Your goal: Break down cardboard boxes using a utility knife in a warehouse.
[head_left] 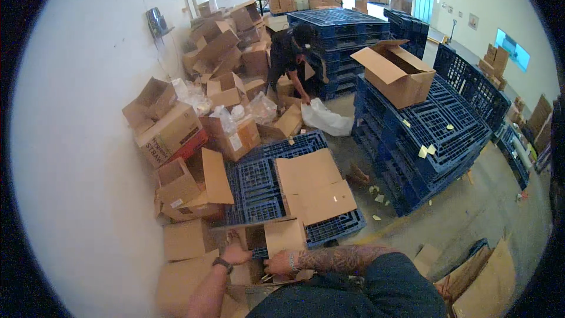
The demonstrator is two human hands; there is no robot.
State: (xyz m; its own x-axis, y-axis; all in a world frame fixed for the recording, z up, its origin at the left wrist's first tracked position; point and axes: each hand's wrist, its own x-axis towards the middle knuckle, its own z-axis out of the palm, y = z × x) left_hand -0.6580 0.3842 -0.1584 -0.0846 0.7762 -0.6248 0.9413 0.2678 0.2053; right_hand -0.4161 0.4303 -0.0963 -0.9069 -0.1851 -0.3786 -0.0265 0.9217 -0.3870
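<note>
At the bottom centre, my left hand (pixel 236 251) grips the left side of an open cardboard box (pixel 282 235), with its fingers reaching up toward the rim. My right hand (pixel 278 264) is curled low inside the box, right of my left hand; what its fingers hold is hard to make out. Behind the box, a flattened cardboard sheet (pixel 312 185) lies on a blue plastic pallet (pixel 250 197).
Discarded cartons (pixel 218 94) pile along the white wall (pixel 70 141). A co-worker (pixel 285 56) bends over a white sack (pixel 326 118). Stacked pallets (pixel 382 135) on the right carry an open box (pixel 400 82). Flattened cardboard (pixel 479 280) lies at lower right.
</note>
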